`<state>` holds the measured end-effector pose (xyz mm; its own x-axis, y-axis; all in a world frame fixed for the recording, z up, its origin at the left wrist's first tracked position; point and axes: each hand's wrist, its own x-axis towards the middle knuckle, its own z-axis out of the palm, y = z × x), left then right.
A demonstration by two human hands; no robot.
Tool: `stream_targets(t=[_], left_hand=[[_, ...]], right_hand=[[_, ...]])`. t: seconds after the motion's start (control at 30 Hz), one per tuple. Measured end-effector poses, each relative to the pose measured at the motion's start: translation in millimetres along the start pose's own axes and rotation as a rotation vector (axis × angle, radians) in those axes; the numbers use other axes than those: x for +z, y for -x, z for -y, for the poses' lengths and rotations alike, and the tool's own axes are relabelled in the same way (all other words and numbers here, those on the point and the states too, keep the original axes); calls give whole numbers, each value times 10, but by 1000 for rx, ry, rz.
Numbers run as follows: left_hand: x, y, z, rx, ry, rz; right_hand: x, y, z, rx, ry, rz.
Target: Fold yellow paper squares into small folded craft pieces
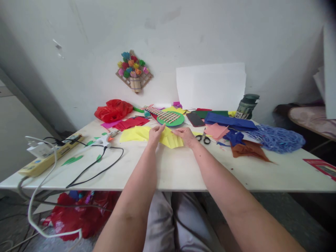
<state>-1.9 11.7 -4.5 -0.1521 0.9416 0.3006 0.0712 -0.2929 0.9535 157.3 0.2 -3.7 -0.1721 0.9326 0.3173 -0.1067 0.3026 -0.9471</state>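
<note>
A pleated yellow paper sheet lies on the white table in front of me. My left hand pinches its left part, fingers closed on the folds. My right hand presses on its right part, fingers bent over the paper. More flat yellow paper spreads out to the left of my left hand. Black-handled scissors lie just right of my right hand.
A glue gun with a black cord and a power strip lie at the left. Behind are red paper, a red bag, a green disc with sticks, a phone. Blue, pink and brown papers and a jar sit right.
</note>
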Motion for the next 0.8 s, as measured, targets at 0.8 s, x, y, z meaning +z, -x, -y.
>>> stream_targets(t=[0.8], left_hand=[[25,47,-29,56,99,248]], right_hand=[[-40,-27,-40,80,-19,25]])
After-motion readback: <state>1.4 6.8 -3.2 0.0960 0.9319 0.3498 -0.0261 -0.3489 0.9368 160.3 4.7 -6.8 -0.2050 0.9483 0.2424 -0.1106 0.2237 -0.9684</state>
